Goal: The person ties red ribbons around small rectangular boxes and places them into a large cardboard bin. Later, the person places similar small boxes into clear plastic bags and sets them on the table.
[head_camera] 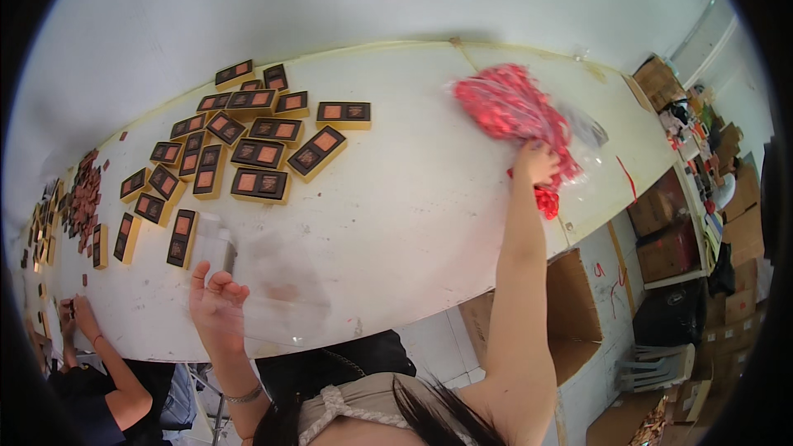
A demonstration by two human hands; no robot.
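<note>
My left hand [218, 306] is raised at the near table edge, palm up with curled fingers. A clear plastic bag or sheet [288, 316] spreads rightward from it, caught in the hand. Just beyond the fingers are small white boxes [214, 241], partly covered by the hand and plastic. My right arm reaches far out, and my right hand [538, 163] presses into a clear plastic bag of shiny red pieces [505, 102]. Motion blurs that hand, so its grip is unclear. A red clump [547, 201] shows just below the wrist side of the hand.
Gold-sided boxes with dark and coppery squares [260, 184] crowd the table's left half. Farther left lies a heap of small reddish squares [83, 198], near a co-worker's hands [80, 316]. Cardboard box [573, 316] stands beneath the right edge; a loaded shelf [700, 198] is beyond.
</note>
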